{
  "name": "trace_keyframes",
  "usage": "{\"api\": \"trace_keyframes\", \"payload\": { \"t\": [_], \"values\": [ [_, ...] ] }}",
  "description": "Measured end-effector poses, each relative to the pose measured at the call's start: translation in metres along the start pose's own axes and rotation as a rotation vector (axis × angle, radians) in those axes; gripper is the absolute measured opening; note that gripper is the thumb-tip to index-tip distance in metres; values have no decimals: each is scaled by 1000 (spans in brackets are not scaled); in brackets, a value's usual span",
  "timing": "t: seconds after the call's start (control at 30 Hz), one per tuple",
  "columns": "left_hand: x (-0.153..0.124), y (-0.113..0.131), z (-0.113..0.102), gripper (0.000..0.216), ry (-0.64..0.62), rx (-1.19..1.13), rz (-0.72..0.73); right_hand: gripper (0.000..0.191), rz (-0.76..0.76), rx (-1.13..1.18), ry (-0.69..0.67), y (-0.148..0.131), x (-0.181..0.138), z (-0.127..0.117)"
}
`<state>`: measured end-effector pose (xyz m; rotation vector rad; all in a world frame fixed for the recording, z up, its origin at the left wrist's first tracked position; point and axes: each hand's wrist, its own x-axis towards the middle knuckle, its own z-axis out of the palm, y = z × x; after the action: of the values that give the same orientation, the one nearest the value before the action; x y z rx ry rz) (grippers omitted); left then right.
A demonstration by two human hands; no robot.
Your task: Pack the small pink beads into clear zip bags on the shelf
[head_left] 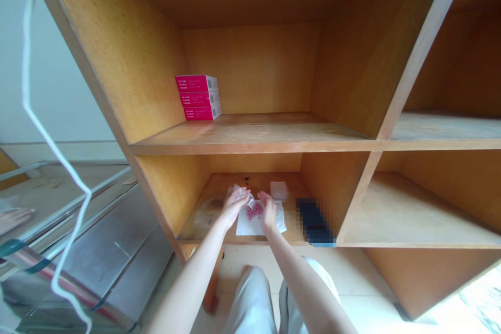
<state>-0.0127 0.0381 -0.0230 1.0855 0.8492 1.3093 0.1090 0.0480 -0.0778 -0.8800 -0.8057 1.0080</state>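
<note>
A heap of small pink beads (254, 211) lies on a white sheet (246, 228) on the lower shelf. My left hand (234, 204) is just left of the heap, with its fingers closed around a crumpled clear plastic bag (250, 200). On the other side, my right hand (268, 210) rests on edge over the sheet, its fingers stretched out and slightly cupped next to the beads. Nothing shows in its grasp. A small clear square packet (278, 190) lies behind my right hand.
A dark, pixelated flat object (315, 222) lies to the right on the lower shelf. Three stacked pink boxes (198, 98) stand on the shelf above. The wooden shelf edge (254, 147) runs above my hands. A white cable (58, 151) hangs at the left.
</note>
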Motion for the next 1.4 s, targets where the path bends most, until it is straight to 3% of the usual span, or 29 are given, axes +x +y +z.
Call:
{"api": "trace_keyframes", "payload": {
  "t": [0.13, 0.3, 0.43, 0.57, 0.7, 0.8, 1.07, 1.4],
  "values": [
    [-5, 8, 2, 43, 54, -91, -2, 36, -51, -54, -8, -13, -4, 6],
    [-7, 17, 5, 43, 84, -186, 46, 32, -2, -21, -11, -30, -6, 17],
    [-10, 27, 11, 42, 101, -232, 106, 31, 197, 24, -69, -46, -13, 23],
    [-16, 33, 22, 42, 142, -263, 145, 43, 410, 128, -306, -66, -28, 26],
    [-26, 35, 30, 45, 167, -299, 176, 29, 367, 145, -324, -81, -39, 29],
    [-36, 35, 32, 50, 111, -311, 194, 24, 356, 104, -289, -88, -39, 29],
    [-56, 42, 24, 46, 6, -292, 91, 26, 244, 56, -267, -104, -34, 19],
    [-58, 41, 22, 45, -11, -234, 16, 28, 124, -67, -247, -103, -22, 14]
  ]
}}
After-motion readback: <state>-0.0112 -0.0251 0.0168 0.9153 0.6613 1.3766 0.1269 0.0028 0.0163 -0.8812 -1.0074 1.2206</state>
